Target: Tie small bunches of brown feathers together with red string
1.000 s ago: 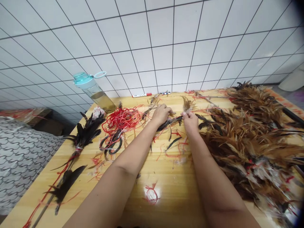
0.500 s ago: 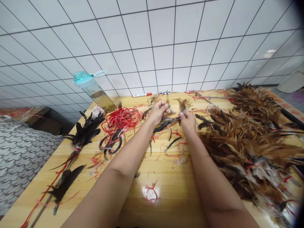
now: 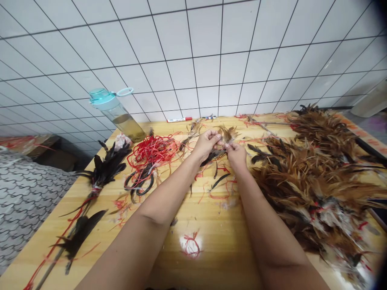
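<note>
Over the far middle of the wooden table, my two hands almost meet. My right hand point(image 3: 236, 155) is closed in a pinch on the base of a small tuft of brown feathers point(image 3: 229, 133), whose tips fan upward. Thumb and fingers of my left hand point(image 3: 208, 144) are pressed together at the left side of that tuft, on a small light feather point(image 3: 221, 141) that is partly hidden. Under my hands lie dark feathers point(image 3: 213, 156) and thin red strings. A single black feather point(image 3: 220, 181) rests nearer to me.
Red string point(image 3: 154, 151) lies tangled at left, with black-handled scissors point(image 3: 139, 183) before it. Beyond stands a water bottle point(image 3: 121, 117). A stick with black feathers point(image 3: 105, 165) lies at the left edge. Brown feather bundles point(image 3: 302, 169) cover the right side. Markers point(image 3: 179, 119) lie by the tiled wall.
My left hand has moved right with its small feather, closing the gap to the tuft. My right hand has shifted slightly left and still pinches the tuft.
</note>
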Demonstrator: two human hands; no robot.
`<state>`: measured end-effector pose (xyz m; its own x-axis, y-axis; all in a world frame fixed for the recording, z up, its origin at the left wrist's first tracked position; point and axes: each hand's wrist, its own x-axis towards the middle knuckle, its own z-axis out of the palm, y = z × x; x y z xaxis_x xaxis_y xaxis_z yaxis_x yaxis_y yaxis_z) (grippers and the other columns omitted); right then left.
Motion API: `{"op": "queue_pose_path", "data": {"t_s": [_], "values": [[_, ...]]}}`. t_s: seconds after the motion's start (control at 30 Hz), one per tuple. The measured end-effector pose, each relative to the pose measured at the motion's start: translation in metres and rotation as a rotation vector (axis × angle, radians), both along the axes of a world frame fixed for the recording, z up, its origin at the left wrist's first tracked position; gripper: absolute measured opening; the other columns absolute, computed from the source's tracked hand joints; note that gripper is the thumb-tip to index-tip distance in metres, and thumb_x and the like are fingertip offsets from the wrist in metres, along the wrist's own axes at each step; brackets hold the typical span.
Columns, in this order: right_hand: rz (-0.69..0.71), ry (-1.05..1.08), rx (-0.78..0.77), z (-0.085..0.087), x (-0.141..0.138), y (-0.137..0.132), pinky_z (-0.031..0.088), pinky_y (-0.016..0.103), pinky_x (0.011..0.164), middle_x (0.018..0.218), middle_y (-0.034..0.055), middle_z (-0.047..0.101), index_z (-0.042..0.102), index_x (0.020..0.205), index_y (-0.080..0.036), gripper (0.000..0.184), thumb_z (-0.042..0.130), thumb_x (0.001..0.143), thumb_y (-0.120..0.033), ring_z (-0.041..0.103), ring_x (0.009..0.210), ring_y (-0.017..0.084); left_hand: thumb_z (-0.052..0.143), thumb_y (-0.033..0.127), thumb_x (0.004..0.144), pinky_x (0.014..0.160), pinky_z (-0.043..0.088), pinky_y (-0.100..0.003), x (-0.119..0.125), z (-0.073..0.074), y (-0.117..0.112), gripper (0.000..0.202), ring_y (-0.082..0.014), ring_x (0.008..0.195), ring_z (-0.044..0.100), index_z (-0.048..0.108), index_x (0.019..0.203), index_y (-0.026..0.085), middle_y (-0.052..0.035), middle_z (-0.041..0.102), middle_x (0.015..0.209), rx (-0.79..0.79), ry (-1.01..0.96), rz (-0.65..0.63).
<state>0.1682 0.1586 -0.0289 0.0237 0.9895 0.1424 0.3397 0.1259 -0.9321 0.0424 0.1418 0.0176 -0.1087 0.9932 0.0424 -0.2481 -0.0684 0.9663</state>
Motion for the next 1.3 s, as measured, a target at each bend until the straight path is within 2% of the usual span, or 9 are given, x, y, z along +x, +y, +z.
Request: {"op": "queue_pose_path", "data": {"t_s": [0.13,0.4,0.63,0.87,0.97,1.07,1.13,1.17,1.3], "values": [[0.007,-0.001,0.000,0.002,0.000,-0.001,0.038,0.028,0.062,0.064,0.0021,0.062,0.068,0.071,-0.017,0.024,0.055,0.075,-0.037,0.049,0.062,0.016,0.074,0.029,0.075,0.046,0.035,-0.014,-0.001,-0.001,0.001,0.027,-0.0056,0.053,0.056,0.051,0.077,0.014,0.0038,0.057,0.057,0.004,-0.020,0.004],[0.054,0.036,-0.018,0.004,-0.003,-0.004,0.037,0.027,0.062,0.058,-0.0014,0.053,0.062,0.064,-0.016,0.026,0.056,0.074,-0.040,0.042,0.058,0.013,0.074,0.031,0.076,0.046,0.034,-0.015,-0.002,-0.002,0.001,0.029,-0.0046,0.049,0.052,0.051,0.077,0.015,0.0031,0.058,0.056,-0.004,-0.017,-0.018],[0.056,0.074,-0.039,0.004,-0.004,-0.003,0.038,0.027,0.062,0.058,-0.0018,0.054,0.064,0.068,-0.016,0.026,0.056,0.074,-0.039,0.043,0.058,0.013,0.076,0.029,0.074,0.047,0.034,-0.016,-0.004,-0.002,0.001,0.030,-0.0061,0.052,0.054,0.050,0.076,0.015,0.0035,0.056,0.056,-0.041,-0.074,-0.026],[0.130,0.092,-0.022,0.004,-0.005,-0.004,0.042,0.029,0.068,0.069,0.0016,0.063,0.069,0.078,-0.015,0.027,0.057,0.073,-0.038,0.051,0.066,0.015,0.072,0.030,0.077,0.049,0.037,-0.017,0.000,-0.003,0.000,0.027,-0.0047,0.046,0.049,0.049,0.078,0.015,0.0026,0.059,0.057,-0.039,-0.029,-0.023],[0.145,0.075,-0.028,0.004,-0.005,-0.004,0.041,0.029,0.068,0.068,0.0014,0.063,0.068,0.077,-0.015,0.025,0.057,0.073,-0.037,0.051,0.065,0.015,0.071,0.030,0.077,0.051,0.039,-0.019,-0.003,-0.004,0.002,0.026,-0.0062,0.048,0.049,0.050,0.080,0.015,0.0021,0.058,0.061,-0.037,-0.006,-0.023],[0.095,0.064,-0.064,0.004,-0.002,-0.003,0.040,0.029,0.065,0.063,0.0002,0.059,0.066,0.072,-0.016,0.023,0.057,0.073,-0.037,0.049,0.062,0.015,0.064,0.023,0.080,0.058,0.042,-0.020,-0.018,-0.009,0.009,0.014,-0.0092,0.062,0.056,0.055,0.087,0.015,-0.0005,0.061,0.074,0.032,0.175,0.121],[0.049,0.065,-0.074,0.004,0.000,-0.001,0.040,0.029,0.065,0.062,0.0000,0.058,0.065,0.071,-0.016,0.024,0.055,0.074,-0.038,0.048,0.061,0.015,0.060,0.016,0.080,0.069,0.045,-0.023,-0.032,-0.015,0.014,0.010,-0.0106,0.072,0.057,0.060,0.090,0.015,-0.0020,0.062,0.082,0.095,0.445,0.263],[0.027,0.064,-0.069,0.003,0.001,0.000,0.039,0.029,0.065,0.062,0.0001,0.058,0.065,0.072,-0.017,0.024,0.054,0.075,-0.038,0.048,0.061,0.015,0.059,0.015,0.080,0.075,0.046,-0.026,-0.039,-0.018,0.015,0.011,-0.0119,0.076,0.057,0.062,0.090,0.015,-0.0030,0.063,0.085,0.119,0.591,0.291],[-0.028,0.047,-0.038,0.002,0.005,0.002,0.040,0.030,0.066,0.062,0.0003,0.057,0.064,0.072,-0.017,0.026,0.053,0.075,-0.040,0.049,0.062,0.016,0.055,0.012,0.081,0.091,0.043,-0.037,-0.051,-0.024,0.017,0.020,-0.0203,0.094,0.057,0.069,0.094,0.017,-0.0088,0.063,0.097,0.233,1.070,0.242]]}}
